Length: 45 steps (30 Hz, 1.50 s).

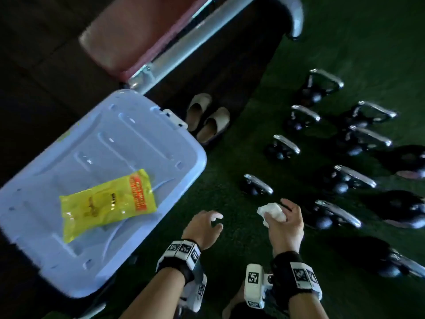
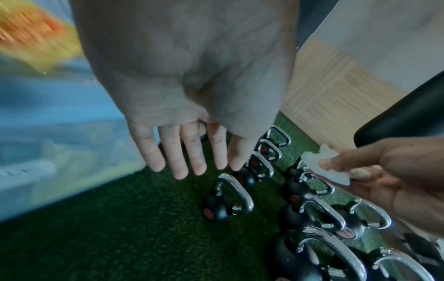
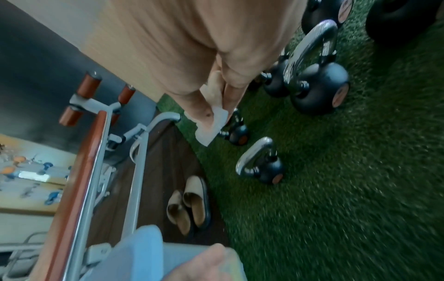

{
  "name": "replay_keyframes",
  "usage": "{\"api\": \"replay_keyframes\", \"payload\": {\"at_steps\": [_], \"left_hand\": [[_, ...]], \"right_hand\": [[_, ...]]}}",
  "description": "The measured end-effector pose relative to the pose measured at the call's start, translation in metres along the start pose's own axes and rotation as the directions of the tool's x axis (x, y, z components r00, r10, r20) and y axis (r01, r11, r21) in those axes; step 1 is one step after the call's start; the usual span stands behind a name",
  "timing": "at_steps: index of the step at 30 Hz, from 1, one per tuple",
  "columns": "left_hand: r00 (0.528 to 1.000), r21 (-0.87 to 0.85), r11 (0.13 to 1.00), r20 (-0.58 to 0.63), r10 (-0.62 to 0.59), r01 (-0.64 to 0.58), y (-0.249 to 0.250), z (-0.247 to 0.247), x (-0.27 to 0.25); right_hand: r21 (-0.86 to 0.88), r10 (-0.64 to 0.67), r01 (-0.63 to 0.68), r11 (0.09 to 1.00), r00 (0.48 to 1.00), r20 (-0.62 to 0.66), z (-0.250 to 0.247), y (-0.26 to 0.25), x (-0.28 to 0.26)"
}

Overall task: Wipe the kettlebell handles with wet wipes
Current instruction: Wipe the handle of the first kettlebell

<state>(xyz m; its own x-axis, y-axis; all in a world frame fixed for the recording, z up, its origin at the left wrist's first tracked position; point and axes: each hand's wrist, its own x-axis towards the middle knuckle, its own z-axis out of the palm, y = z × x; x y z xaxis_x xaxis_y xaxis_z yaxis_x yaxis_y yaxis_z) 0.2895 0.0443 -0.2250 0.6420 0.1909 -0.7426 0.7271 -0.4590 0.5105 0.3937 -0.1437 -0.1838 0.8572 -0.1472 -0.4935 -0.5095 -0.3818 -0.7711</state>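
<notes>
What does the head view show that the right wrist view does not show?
Only the head view shows the yellow wipes pack lying on the blue bin lid, and the empty left hand. Only the right wrist view shows the red foam rollers at the bench end. Both show the right hand holding the white wipe, the kettlebells on green turf, and the slippers.

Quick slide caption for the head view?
Right hand holds a wet wipe near the kettlebells; left hand empty.
</notes>
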Motion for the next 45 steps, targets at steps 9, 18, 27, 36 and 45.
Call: {"api": "replay_keyframes", "payload": {"at_steps": [9, 18, 27, 36, 45], "left_hand": [[0.979, -0.255, 0.949, -0.037, -0.202, 0.186, 0.019, 0.122, 0.195], [0.965, -0.573, 0.812, -0.256, -0.049, -0.111, -0.017, 0.182, 0.351], [0.942, -0.539, 0.788, -0.301, 0.152, -0.299, -0.018, 0.190, 0.399], [0.948, -0.546, 0.785, -0.275, 0.162, -0.293, -0.018, 0.191, 0.400], [0.937, -0.482, 0.829, -0.322, 0.136, -0.286, -0.017, 0.196, 0.404]], "right_hand": [[0.025, -0.188, 0.200, 0.979, 0.950, -0.251, -0.022, 0.123, 0.145], [0.295, -0.311, 0.407, 0.865, 0.894, -0.322, 0.034, 0.206, 0.223], [0.261, -0.421, 0.552, 0.792, 0.803, -0.422, 0.072, 0.202, 0.220], [0.150, -0.442, 0.553, 0.820, 0.777, -0.447, 0.111, 0.187, 0.201], [-0.106, -0.534, 0.575, 0.812, 0.655, -0.535, 0.119, 0.197, 0.198]]}}
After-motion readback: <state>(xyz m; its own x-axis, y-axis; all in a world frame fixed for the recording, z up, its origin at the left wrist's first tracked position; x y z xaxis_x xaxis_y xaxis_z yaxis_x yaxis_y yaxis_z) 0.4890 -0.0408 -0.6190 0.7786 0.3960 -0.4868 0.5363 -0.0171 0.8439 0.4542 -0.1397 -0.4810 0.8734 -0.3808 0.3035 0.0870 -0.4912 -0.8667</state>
